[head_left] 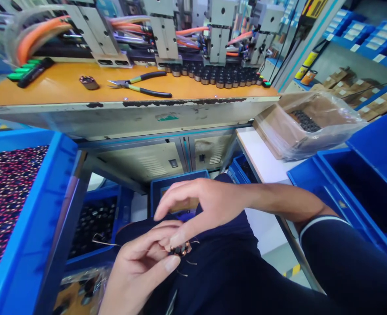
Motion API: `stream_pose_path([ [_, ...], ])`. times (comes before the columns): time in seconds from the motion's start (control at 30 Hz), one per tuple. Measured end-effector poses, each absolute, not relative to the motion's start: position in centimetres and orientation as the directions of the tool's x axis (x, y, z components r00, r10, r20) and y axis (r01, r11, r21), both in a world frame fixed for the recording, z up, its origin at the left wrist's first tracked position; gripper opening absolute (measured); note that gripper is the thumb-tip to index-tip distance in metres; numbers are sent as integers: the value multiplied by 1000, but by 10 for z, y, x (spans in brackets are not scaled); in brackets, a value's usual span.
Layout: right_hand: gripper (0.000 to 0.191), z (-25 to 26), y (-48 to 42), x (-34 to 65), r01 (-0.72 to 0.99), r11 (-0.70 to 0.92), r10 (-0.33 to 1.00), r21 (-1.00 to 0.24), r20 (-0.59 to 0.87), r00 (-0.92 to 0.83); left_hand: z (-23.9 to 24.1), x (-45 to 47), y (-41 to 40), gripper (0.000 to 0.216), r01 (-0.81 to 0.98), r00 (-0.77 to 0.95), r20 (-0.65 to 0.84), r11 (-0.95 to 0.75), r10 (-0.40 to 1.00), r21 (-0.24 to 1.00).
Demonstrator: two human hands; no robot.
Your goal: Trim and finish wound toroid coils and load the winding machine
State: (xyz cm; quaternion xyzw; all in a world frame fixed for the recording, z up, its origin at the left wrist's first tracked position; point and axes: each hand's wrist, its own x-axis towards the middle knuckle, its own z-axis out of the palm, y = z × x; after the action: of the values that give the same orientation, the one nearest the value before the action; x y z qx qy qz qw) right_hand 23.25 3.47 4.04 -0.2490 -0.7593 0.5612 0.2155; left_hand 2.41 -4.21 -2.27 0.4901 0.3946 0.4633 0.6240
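My left hand (141, 262) is closed on a small wire-wound coil (180, 249), pinched between thumb and fingers above my lap. Black and copper parts show on the coil, and thin loose wire ends stick out around it. Over it hangs my right hand (206, 203), its thumb reaching down to the coil's top edge. The other fingers of that hand arch forward, apart from the thumb. Cutting pliers (141, 84) with black and yellow handles lie on the orange bench (65, 89), right of another copper-wound coil (89, 82).
A machine (165, 37) with orange hoses stands behind the bench, beside rows of black-topped cylinders (213, 75). A blue bin (65, 162) of small parts is at left. At right are a plastic-lined carton (279, 131) and a blue bin (331, 175).
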Motion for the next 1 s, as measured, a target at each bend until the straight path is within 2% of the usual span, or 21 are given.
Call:
stream_pose_path([
  [0.07, 15, 39, 41, 224, 66, 290, 491, -955, 89, -867, -20, 28, -42, 23, -191, 282, -42, 99, 958, 976],
  [0.13, 5, 36, 44, 218, 34, 273, 451, -961, 97, -887, -19, 28, -44, 24, -183, 282, -48, 103, 958, 978],
  [0.27, 9, 34, 37, 218, 82, 229, 632, -970, 84, -771, -19, 23, -46, 26, -160, 181, -68, 97, 981, 982],
  [0.33, 9, 35, 29, 222, 132, 178, 721, -975, 38, -692, -23, 19, -47, 25, -170, 146, -54, 79, 988, 982],
  [0.43, 11, 39, 19, 228, 199, 70, 778, -978, -71, -624, -29, 17, -48, 27, -187, 118, -10, 32, 993, 982],
  [0.6, 19, 44, 16, 232, 245, -51, 728, -968, -204, -654, -31, 19, -45, 24, -114, 145, 28, -12, 989, 993],
  [0.7, 13, 49, 20, 232, 333, 10, 695, -943, -233, -680, -29, 21, -44, 24, -107, 172, 14, 5, 985, 994],
  [0.8, 9, 54, 22, 232, 368, 88, 687, -926, -211, -695, -27, 22, -44, 26, -177, 162, 10, 19, 987, 984],
  [1.0, 9, 50, 14, 231, 267, 103, 696, -958, -123, -707, -32, 22, -43, 31, -372, 242, 5, 88, 970, 924],
])
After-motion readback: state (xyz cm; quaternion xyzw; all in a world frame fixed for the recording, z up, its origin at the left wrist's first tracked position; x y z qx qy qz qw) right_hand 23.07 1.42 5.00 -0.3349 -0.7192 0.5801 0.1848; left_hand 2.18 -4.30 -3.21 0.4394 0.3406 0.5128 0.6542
